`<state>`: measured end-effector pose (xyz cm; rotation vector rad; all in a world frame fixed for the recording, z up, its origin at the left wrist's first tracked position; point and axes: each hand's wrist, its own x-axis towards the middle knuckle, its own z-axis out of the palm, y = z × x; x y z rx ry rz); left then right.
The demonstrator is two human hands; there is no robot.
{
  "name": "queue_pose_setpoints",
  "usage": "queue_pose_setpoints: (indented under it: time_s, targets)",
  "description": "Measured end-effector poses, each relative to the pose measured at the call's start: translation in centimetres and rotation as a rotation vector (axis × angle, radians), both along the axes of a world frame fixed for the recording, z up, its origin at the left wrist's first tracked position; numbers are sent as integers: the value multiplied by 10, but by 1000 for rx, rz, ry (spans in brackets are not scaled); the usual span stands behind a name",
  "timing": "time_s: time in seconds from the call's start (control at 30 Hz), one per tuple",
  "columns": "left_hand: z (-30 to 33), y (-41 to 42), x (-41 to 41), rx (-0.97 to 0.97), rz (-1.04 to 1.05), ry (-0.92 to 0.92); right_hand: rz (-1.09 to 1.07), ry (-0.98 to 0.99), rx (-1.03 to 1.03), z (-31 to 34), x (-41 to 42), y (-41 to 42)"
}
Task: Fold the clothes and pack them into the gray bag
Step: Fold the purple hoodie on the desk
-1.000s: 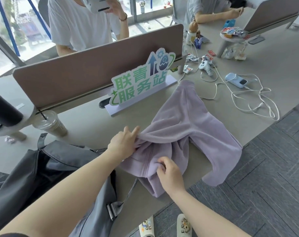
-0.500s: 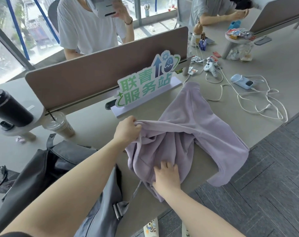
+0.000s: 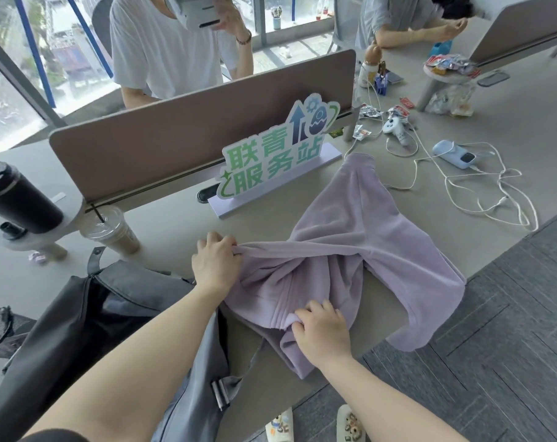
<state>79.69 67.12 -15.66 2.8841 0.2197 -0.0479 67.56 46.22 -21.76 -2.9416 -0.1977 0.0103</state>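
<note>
rumpled lilac fleece garment (image 3: 350,237) on the table edge, just beside open gray bag (image 3: 89,311)

A single wide-angle view from the person's head looks forward and steeply down over a pale grey tabletop (image 3: 181,237), close enough that both bare forearms fill the lower frame. The far edge reaches a brown desk divider panel (image 3: 175,145); dark carpet floor (image 3: 510,330) shows at right.

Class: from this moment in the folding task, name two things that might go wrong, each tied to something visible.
1. Part of the lilac garment overhangs the desk edge; it may slide off if either grip loosens.
2. The left hand and right hand bunch the fabric, so the fold may crease.
</note>
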Motion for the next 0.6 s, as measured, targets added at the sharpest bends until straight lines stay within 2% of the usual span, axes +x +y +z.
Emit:
queue_pose_setpoints:
  time_s: [0.27, 0.4, 0.5, 0.6]
  targets:
    - [-7, -8, -14, -87, 13, 261, -83, -3, 127, 1, -2, -6]
    - [-8, 1, -18, -97, 127, 154, -89, 51, 215, 1, 1, -7]
    - [6, 1, -12, -33, 108, 40, -63, 95, 269, 2, 3, -7]
    - [28, -8, -3, -210, 124, -82, -43, 16, 454, -1, 3, -5]
